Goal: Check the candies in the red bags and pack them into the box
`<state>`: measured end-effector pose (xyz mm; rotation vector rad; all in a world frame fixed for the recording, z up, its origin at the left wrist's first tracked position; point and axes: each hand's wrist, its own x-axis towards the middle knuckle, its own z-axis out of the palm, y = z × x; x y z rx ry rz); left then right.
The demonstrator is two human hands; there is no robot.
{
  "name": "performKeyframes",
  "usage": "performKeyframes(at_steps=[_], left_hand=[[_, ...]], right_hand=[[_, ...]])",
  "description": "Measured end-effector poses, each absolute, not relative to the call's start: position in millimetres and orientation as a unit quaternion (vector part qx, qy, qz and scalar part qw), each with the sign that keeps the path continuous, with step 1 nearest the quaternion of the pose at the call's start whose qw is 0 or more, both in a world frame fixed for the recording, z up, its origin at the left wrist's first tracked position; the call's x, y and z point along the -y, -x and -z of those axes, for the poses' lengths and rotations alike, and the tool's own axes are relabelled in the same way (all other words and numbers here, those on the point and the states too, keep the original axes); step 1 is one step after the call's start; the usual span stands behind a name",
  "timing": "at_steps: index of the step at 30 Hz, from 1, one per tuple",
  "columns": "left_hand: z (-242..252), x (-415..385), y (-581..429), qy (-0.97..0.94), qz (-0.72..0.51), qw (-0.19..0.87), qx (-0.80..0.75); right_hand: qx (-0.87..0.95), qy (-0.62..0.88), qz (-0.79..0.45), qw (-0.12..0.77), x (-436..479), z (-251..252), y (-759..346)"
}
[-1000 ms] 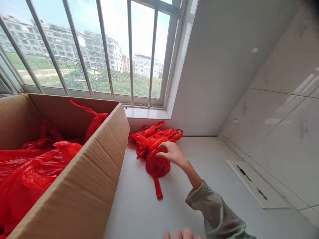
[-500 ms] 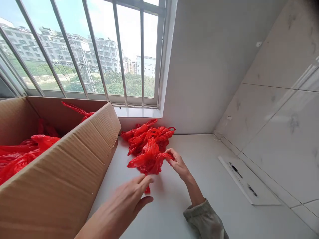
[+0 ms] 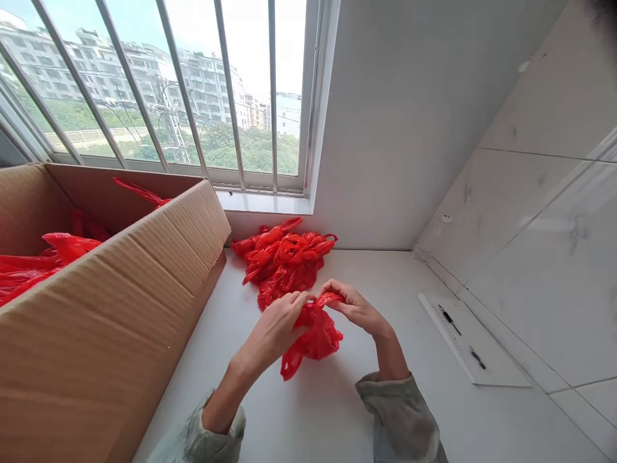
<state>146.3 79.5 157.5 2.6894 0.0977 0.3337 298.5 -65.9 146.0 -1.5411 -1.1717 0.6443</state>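
A crumpled red plastic bag [image 3: 321, 334] hangs between both hands, low over the white tabletop, with one handle loop drooping toward me. My right hand [image 3: 354, 307] pinches a twisted end of it between thumb and fingers. On the other side my left hand [image 3: 284, 321] has its fingers closed on the bag's upper edge, the thumb against its side. Just beyond the hands lies a heap of red plastic bags [image 3: 284, 257], bunched up against the wall.
At left stands an open cardboard box [image 3: 120, 276] with more red bags [image 3: 67, 247] inside. A white notepad [image 3: 475, 350] with two pens [image 3: 449, 319] lies at right by the tiled wall. Behind is a barred window [image 3: 241, 109] above a sill.
The bag has come away from the heap toward me in my right hand. My left hand, outstretched before, has moved up and closed on it.
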Motion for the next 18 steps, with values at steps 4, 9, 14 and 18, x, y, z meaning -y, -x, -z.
performKeyframes(at_steps=[4, 9, 14, 18], left_hand=[[-145, -85, -153, -0.966, -0.098, 0.232, -0.063], [-137, -89, -153, -0.958, -0.105, 0.259, -0.072], [-140, -89, -150, -0.952, -0.091, 0.287, -0.057], [-147, -98, -145, -0.947, -0.073, 0.313, -0.027]], right_hand=[[0.437, 0.784, -0.122, 0.423, 80, -160, -287], [0.489, 0.797, -0.088, 0.342, 79, -172, -259], [0.492, 0.84, -0.081, 0.215, 58, -158, -251], [0.469, 0.845, -0.089, 0.24, 68, -158, -264]])
